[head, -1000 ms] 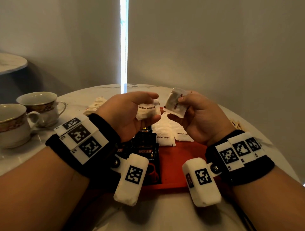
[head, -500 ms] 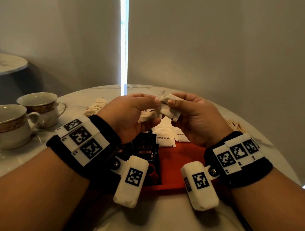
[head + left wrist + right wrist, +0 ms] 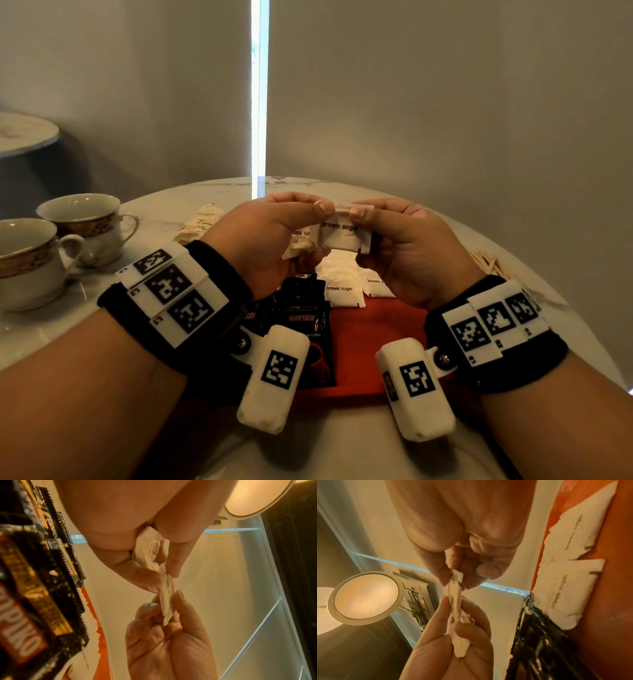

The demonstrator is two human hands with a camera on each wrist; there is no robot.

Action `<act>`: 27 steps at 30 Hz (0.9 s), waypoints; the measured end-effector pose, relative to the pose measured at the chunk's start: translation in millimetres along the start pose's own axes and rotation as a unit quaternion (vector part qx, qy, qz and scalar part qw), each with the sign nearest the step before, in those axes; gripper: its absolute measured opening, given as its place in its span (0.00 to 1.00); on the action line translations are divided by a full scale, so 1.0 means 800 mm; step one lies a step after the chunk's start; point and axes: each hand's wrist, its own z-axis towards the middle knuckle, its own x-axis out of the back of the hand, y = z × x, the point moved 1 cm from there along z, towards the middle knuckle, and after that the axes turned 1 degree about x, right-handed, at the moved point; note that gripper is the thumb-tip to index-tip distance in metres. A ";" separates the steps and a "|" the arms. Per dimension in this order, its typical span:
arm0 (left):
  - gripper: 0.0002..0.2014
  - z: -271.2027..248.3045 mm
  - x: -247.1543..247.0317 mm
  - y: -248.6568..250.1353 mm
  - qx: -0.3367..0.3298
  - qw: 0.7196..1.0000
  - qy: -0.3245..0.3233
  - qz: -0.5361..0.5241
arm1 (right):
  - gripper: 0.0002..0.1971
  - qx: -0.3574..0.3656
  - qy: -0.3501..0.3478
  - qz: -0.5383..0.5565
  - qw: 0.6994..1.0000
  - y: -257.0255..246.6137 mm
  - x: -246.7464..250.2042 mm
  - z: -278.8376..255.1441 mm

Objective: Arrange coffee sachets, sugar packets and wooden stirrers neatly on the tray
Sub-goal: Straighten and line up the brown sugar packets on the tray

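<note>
- Red tray [image 3: 376,329]: lies on the table [image 3: 191,212] at the near edge, below both wrists.
- Coffee sachets [image 3: 301,318]: black "Kopiko" packs, overlapping on the tray's left part.
- Loose sugar packets [image 3: 342,291]: white, printed "brown sugar", flat on the tray's far part, just right of the sachets.
- Left hand [image 3: 270,240]: raised over the tray; grip pinching the top edge of the held sugar packets [image 3: 346,236] between thumb and forefinger, with a further crumpled packet tucked in the curled fingers, as the left wrist view shows.
- Right hand [image 3: 411,250]: beside the left, fingertips almost meeting; grip pinching the same packets by the opposite end.
- Wooden stirrers [image 3: 489,263]: a heap on the table, right of the tray, behind the right wrist.
- Off-white packets [image 3: 202,222]: a pile on the table, far left of the tray; print unreadable.
- Two cups [image 3: 85,226]: gold-banded, at the table's left edge.
</note>
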 end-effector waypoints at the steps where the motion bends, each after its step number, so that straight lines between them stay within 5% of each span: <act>1: 0.02 0.000 0.000 0.000 -0.002 1.000 0.000 -0.004 | 0.14 0.001 0.001 -0.001 1.000 0.000 0.000 0.001; 5: 0.07 0.000 -0.002 -0.001 -0.006 1.000 0.002 -0.015 | 0.03 0.004 0.006 -0.009 1.000 0.002 0.002 0.003; 16: 0.10 0.003 -0.002 -0.002 0.010 0.999 0.012 -0.046 | 0.03 -0.003 0.016 -0.011 1.000 0.001 0.008 0.007; 22: 0.04 0.005 0.003 0.002 0.014 0.998 0.010 -0.063 | 0.03 -0.006 0.123 0.016 0.992 -0.006 0.052 0.024; 27: 0.04 0.006 0.005 0.002 0.012 0.999 0.021 -0.046 | 0.08 -0.137 0.119 -0.100 0.978 0.007 0.088 0.029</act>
